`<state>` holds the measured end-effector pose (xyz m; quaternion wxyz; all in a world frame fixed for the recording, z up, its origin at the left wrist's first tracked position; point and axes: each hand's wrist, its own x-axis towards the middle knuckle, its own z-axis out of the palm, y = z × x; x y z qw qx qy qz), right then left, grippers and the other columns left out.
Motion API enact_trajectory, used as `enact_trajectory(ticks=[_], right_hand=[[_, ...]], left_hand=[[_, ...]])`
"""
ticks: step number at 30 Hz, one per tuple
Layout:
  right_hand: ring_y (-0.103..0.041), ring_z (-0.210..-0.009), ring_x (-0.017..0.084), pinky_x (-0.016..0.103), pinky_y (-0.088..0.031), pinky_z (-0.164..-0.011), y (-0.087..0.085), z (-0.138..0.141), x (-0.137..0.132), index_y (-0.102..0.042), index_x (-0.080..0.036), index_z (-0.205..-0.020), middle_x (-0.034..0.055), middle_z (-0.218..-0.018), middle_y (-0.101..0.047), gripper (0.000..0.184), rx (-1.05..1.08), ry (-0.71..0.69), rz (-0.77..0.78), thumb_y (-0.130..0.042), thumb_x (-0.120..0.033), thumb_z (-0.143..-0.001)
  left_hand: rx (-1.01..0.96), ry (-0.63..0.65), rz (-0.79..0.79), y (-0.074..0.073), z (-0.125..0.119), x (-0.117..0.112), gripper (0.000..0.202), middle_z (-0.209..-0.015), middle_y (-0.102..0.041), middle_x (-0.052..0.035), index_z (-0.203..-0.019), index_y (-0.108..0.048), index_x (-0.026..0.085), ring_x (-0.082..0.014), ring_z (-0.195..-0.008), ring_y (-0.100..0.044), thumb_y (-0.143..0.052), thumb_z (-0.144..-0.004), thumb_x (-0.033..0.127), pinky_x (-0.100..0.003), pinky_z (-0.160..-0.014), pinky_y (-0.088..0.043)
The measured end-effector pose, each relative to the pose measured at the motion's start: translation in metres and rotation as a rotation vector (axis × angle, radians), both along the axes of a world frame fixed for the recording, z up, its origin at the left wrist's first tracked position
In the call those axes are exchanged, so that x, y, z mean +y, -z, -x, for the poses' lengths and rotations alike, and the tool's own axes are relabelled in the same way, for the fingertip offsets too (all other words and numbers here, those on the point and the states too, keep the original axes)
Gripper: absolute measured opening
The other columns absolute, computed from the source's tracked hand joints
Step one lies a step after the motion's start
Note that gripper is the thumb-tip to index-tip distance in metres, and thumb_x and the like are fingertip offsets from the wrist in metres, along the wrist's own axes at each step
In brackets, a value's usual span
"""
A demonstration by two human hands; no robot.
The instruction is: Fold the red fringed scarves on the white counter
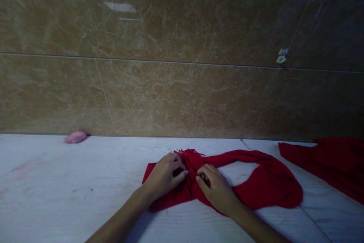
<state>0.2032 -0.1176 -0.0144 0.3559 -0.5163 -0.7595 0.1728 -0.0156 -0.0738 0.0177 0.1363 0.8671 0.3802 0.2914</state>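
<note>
A red scarf with a fringed end lies on the pale wood-grain surface, gathered in the middle and looped round in a wide curve to the right. My left hand is over its gathered part, fingers curled and the thumb pressing into the cloth. Just to the right, my right hand has its bent fingers and thumb closed on the same bunched folds. The fringe sticks out above, between both hands. Under my palms and fingertips the cloth is hidden.
More red cloth lies at the right edge. A small pink lump rests at the foot of the brown marbled tile wall, on the left. A small white fitting is on the wall at right. A seam crosses the pale surface at right.
</note>
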Motion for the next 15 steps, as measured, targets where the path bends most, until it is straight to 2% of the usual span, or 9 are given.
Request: enact_trajectory(ticks=[6, 11, 15], right_hand=[[-0.053, -0.084, 0.021, 0.035, -0.041, -0.078, 0.0008, 0.0003, 0.0002, -0.053, -0.022, -0.085, 0.0016, -0.087, -0.056, 0.012, -0.007, -0.001, -0.01, -0.052, -0.017, -0.096], [-0.053, -0.083, 0.02, 0.036, -0.042, -0.08, 0.0031, -0.0003, 0.0011, -0.053, -0.022, -0.086, 0.0013, -0.087, -0.057, 0.012, -0.022, -0.005, -0.031, -0.052, -0.016, -0.096], [-0.054, -0.084, 0.02, 0.036, -0.042, -0.08, 0.002, -0.0003, 0.001, -0.054, -0.022, -0.087, 0.0016, -0.088, -0.057, 0.011, -0.018, -0.005, -0.025, -0.052, -0.017, -0.096]], left_hand=[[0.016, -0.026, -0.007, -0.0006, -0.0014, 0.0002, 0.009, -0.096, -0.067, -0.0039, -0.09, -0.075, 0.02, -0.0211, -0.093, -0.061, -0.078, -0.084, 0.026, -0.033, -0.083, -0.047], [-0.007, 0.005, 0.012, 0.002, -0.0005, 0.0017, 0.009, -0.1, -0.067, -0.0048, -0.093, -0.075, 0.021, -0.0214, -0.097, -0.06, -0.072, -0.086, 0.018, -0.034, -0.087, -0.047], [-0.133, 0.068, 0.067, 0.0022, 0.0016, 0.002, 0.006, -0.098, -0.067, -0.0044, -0.089, -0.072, 0.021, -0.0207, -0.097, -0.06, -0.066, -0.088, 0.019, -0.035, -0.09, -0.046]])
